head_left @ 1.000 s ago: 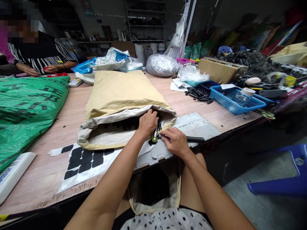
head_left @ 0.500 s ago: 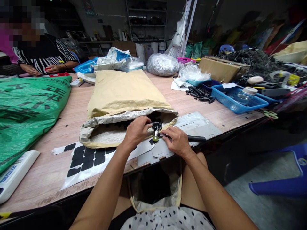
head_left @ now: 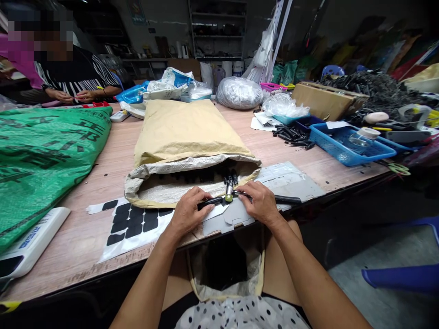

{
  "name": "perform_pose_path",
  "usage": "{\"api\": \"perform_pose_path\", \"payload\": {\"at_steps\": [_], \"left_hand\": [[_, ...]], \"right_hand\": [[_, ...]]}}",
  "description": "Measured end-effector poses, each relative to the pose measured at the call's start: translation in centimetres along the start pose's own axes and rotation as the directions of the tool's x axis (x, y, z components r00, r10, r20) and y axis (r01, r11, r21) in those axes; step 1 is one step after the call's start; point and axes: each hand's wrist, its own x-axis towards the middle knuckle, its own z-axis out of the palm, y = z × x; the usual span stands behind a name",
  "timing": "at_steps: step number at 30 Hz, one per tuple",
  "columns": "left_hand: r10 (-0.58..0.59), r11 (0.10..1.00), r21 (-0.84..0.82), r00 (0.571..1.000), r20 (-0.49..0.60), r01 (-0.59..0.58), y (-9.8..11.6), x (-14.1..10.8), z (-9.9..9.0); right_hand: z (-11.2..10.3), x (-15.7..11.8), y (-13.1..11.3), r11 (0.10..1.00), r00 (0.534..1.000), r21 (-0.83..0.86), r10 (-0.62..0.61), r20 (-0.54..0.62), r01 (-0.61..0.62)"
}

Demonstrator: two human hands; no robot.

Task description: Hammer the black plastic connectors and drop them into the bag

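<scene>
My right hand point(head_left: 259, 201) is closed around a hammer point(head_left: 288, 199) with a black handle; its silver head point(head_left: 229, 187), tipped yellow-green, is over the table edge side of the sack mouth. My left hand point(head_left: 192, 209) pinches a slim black part point(head_left: 211, 201) just left of the hammer head; its exact kind is unclear. Both hands are above a grey board point(head_left: 236, 217) at the table's front edge. Behind them a tan sack point(head_left: 192, 128) lies with its mouth towards me, dark pieces point(head_left: 206, 174) inside. Below, a second open sack point(head_left: 259, 269) between my legs contains something black.
A sheet of black stickers point(head_left: 135, 224) lies at left, near a white device point(head_left: 41, 242) and a green sack point(head_left: 51, 164). Blue baskets point(head_left: 353, 155), black parts point(head_left: 293, 136) and a cardboard box point(head_left: 322, 103) stand at right. A co-worker point(head_left: 78, 77) sits across the table.
My left hand has come down from the sack's mouth towards me and now holds the black part low beside the hammer head. My right hand keeps its grip. The view has shifted slightly.
</scene>
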Motion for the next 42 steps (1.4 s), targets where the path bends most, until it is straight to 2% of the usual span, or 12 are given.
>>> {"api": "perform_pose_path", "payload": {"at_steps": [4,7,13,19,26,31,37,42], "left_hand": [[-0.007,0.997,-0.077,1.000,0.011,0.008,-0.3,0.0,-0.2],[-0.022,0.996,-0.089,1.000,0.013,0.023,-0.4,0.0,-0.2],[-0.017,0.996,-0.092,1.000,0.020,0.019,-0.6,0.1,-0.1],[-0.012,0.992,-0.126,1.000,0.016,0.014,-0.4,0.1,-0.3],[0.008,0.991,-0.135,1.000,0.010,-0.006,-0.5,0.1,-0.2],[-0.024,0.991,-0.128,1.000,0.013,0.025,-0.6,0.1,-0.2],[-0.046,0.991,-0.130,0.999,-0.007,0.045,-0.5,0.2,-0.1],[-0.064,0.992,-0.111,0.998,0.011,0.065,-0.4,0.2,-0.2]], "right_hand": [[-0.3,0.1,0.1,0.999,0.999,0.010,-0.045,0.006,0.045],[-0.9,0.1,-0.5,0.994,0.995,0.056,-0.093,-0.034,0.095],[-1.6,0.5,-4.0,0.943,0.982,0.293,-0.118,-0.145,0.156],[-1.6,0.6,-6.3,0.935,0.977,0.298,-0.153,-0.148,0.192],[-0.6,0.1,-5.9,0.972,0.988,0.177,-0.151,-0.017,0.152],[-1.2,0.1,-5.6,0.965,0.986,0.235,-0.086,-0.140,0.117],[-0.8,-0.4,-5.0,0.974,0.998,0.216,-0.061,-0.016,0.063],[-0.9,0.1,-3.8,0.975,0.995,0.220,-0.002,-0.096,0.023]]}}
